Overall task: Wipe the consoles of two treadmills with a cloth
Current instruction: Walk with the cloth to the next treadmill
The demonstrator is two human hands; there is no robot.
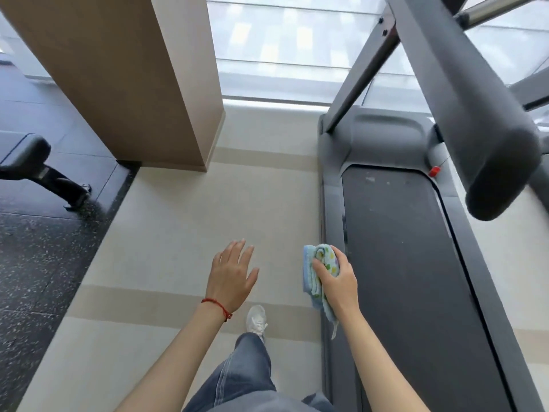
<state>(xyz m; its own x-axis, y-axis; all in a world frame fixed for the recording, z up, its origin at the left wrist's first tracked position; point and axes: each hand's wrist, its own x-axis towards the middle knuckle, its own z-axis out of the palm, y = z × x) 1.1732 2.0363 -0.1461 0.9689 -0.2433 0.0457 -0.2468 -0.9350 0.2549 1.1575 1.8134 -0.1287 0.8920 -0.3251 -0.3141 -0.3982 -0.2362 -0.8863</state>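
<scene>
A folded light-blue cloth (312,272) with coloured dots is gripped in my right hand (337,281), held in the air beside the left side rail of a grey treadmill (332,203). Its dark belt (416,278) runs down the right half of the view. The treadmill's padded grey handlebar arm (475,114) juts out at the upper right; the console itself is out of view. My left hand (231,275) hovers over the floor with fingers spread and holds nothing; a red string bracelet circles its wrist.
A tan wooden pillar (133,69) stands at the upper left of the pale floor aisle (178,218). A black padded machine part (26,156) sits on dark speckled flooring at left. Windows (282,46) line the far wall. My white shoe (256,319) steps forward.
</scene>
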